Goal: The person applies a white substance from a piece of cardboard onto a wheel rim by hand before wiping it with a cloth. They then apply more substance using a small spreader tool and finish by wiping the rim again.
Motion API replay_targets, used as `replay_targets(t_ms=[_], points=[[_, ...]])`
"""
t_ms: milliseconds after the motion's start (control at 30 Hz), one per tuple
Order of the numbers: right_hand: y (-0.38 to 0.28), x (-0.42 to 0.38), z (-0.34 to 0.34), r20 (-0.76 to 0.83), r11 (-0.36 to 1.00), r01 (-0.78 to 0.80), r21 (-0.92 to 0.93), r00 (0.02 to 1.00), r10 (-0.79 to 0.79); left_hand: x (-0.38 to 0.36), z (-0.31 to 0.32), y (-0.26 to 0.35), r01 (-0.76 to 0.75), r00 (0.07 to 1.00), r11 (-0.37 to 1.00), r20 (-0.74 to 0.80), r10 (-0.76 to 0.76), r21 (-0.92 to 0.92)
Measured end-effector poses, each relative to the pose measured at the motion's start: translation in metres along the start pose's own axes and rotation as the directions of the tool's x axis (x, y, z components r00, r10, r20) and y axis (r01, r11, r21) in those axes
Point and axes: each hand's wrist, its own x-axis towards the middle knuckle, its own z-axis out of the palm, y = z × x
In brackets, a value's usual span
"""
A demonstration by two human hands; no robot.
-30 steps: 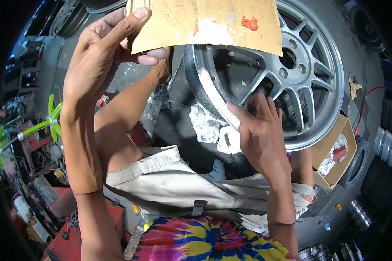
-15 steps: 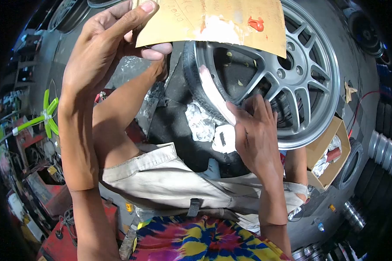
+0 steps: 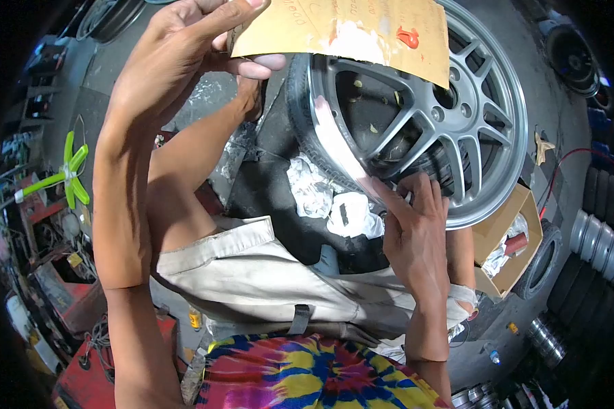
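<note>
My left hand [image 3: 184,48] pinches the left edge of a tan cardboard piece [image 3: 297,31], thumb on top and fingers beneath. The card carries handwriting, a patch of white paste [image 3: 357,42] and a dab of red paste [image 3: 408,37]. Below it, a silver alloy wheel [image 3: 451,167] leans beside my legs. A whitish-pink strip of filler [image 3: 335,140] coats the left part of its rim lip. At the lower end of that strip, my right hand [image 3: 419,235] touches the rim with its fingers curled together. A small pale bit shows between these fingers, too hidden to name.
Crumpled white plastic [image 3: 355,215] lies on the floor below the wheel. An open cardboard box [image 3: 525,249] with a red-brown roll stands at right, near a tire [image 3: 542,262]. Red metal equipment [image 3: 82,368] and a green fan-like object [image 3: 71,174] are at left.
My right hand has slid down and right along the rim lip, uncovering more of the pale filler. The left hand and card have shifted slightly up and right in view.
</note>
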Motion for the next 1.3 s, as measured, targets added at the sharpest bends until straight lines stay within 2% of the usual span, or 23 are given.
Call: replay_targets(t_ms=[33, 167, 233, 300, 333, 367, 433, 467, 533, 567, 633, 667, 700, 767, 833, 867, 933, 967, 1067, 1100, 1167, 1233, 1300], points=[[0.000, -0.005, -0.004, 0.013, 1.000, -0.019, -0.016, 1.000, 0.019, 0.001, 0.003, 0.003, 0.038, 0.999, 0.991, -0.031, -0.042, -0.128], [0.014, -0.023, -0.014, -0.007, 0.999, -0.024, 0.022, 1.000, 0.024, 0.004, -0.004, -0.013, -0.079, 0.995, 0.997, 0.056, 0.080, -0.026], [0.017, -0.029, -0.023, -0.063, 0.997, -0.033, 0.073, 0.997, 0.037, 0.010, -0.005, -0.021, -0.068, 0.997, 0.992, 0.034, 0.072, -0.111], [0.017, -0.032, -0.034, -0.199, 0.952, -0.118, 0.283, 0.964, 0.179, 0.019, -0.006, -0.022, -0.006, 0.995, 0.960, 0.089, 0.033, -0.279], [0.030, -0.035, -0.039, -0.240, 0.983, -0.072, 0.171, 0.964, 0.113, 0.029, -0.003, -0.025, 0.000, 0.996, 0.934, 0.083, 0.032, -0.358], [0.040, -0.038, -0.043, -0.271, 0.982, -0.073, 0.175, 0.955, 0.119, 0.041, -0.001, -0.028, 0.007, 0.997, 0.901, 0.077, 0.030, -0.433], [0.060, -0.046, -0.046, -0.448, 0.930, -0.169, 0.326, 0.839, 0.310, 0.072, 0.000, -0.032, 0.067, 0.978, 0.859, 0.202, 0.043, -0.508], [0.073, -0.051, -0.048, -0.466, 0.930, -0.166, 0.328, 0.828, 0.312, 0.087, 0.004, -0.032, 0.071, 0.974, 0.884, 0.222, 0.038, -0.462], [0.106, -0.060, -0.046, -0.519, 0.855, -0.360, 0.374, 0.683, 0.515, 0.123, 0.010, -0.038, 0.066, 0.969, 0.909, 0.244, 0.041, -0.412], [0.124, -0.064, -0.040, -0.525, 0.853, -0.360, 0.379, 0.675, 0.518, 0.144, 0.015, -0.044, 0.066, 0.973, 0.930, 0.229, 0.019, -0.360], [0.163, -0.078, -0.015, -0.487, 0.737, -0.392, 0.550, 0.566, 0.665, 0.178, 0.027, -0.054, 0.078, 0.973, 0.951, 0.233, -0.006, -0.299], [0.191, -0.087, 0.003, -0.392, 0.663, -0.411, 0.626, 0.569, 0.723, 0.193, 0.034, -0.058, 0.096, 0.985, 0.956, 0.162, -0.052, -0.278], [0.188, -0.089, 0.006, -0.394, 0.650, -0.426, 0.629, 0.546, 0.739, 0.208, 0.044, -0.062, 0.120, 0.991, 0.959, 0.094, -0.099, -0.258], [0.173, -0.081, 0.016, -0.176, 0.250, -0.044, 0.967, 0.590, 0.788, 0.237, 0.057, -0.067, 0.208, 0.963, 0.958, 0.212, -0.166, -0.197], [0.178, -0.081, 0.023, -0.162, 0.211, -0.018, 0.977, 0.573, 0.804, 0.263, 0.075, -0.072, 0.139, 0.960, 0.982, 0.260, -0.102, -0.131], [0.180, -0.079, 0.023, -0.163, 0.193, 0.007, 0.981, 0.570, 0.805, 0.274, 0.084, -0.075, 0.105, 0.978, 0.992, 0.186, -0.090, -0.071], [0.182, -0.075, 0.023, -0.168, 0.162, 0.062, 0.985, 0.579, 0.798, 0.285, 0.095, -0.076, 0.106, 0.989, 0.988, 0.110, -0.094, -0.112], [0.182, -0.075, 0.022, -0.166, 0.160, 0.062, 0.985, 0.577, 0.799, 0.286, 0.098, -0.077, 0.113, 0.992, 0.987, 0.067, -0.106, -0.115], [0.192, -0.072, 0.025, -0.315, 0.448, -0.083, 0.890, 0.598, 0.737, 0.268, 0.100, -0.068, 0.052, 0.997, 0.991, -0.046, -0.058, -0.122], [0.200, -0.072, 0.024, -0.307, 0.440, -0.086, 0.894, 0.599, 0.740, 0.258, 0.095, -0.069, 0.058, 0.997, 0.992, -0.048, -0.064, -0.114], [0.219, -0.066, 0.020, -0.335, 0.414, -0.020, 0.910, 0.553, 0.763, 0.230, 0.086, -0.069, 0.174, 0.985, 0.893, 0.077, -0.156, -0.416], [0.256, -0.044, 0.009, -0.421, 0.580, -0.194, 0.791, 0.515, 0.747, 0.155, 0.085, -0.056, 0.148, 0.985, 0.865, -0.011, -0.174, -0.480], [0.269, -0.018, -0.019, -0.479, 0.725, -0.257, 0.639, 0.605, 0.636, 0.090, 0.060, -0.064, 0.268, 0.960, 0.834, 0.058, -0.275, -0.482]])
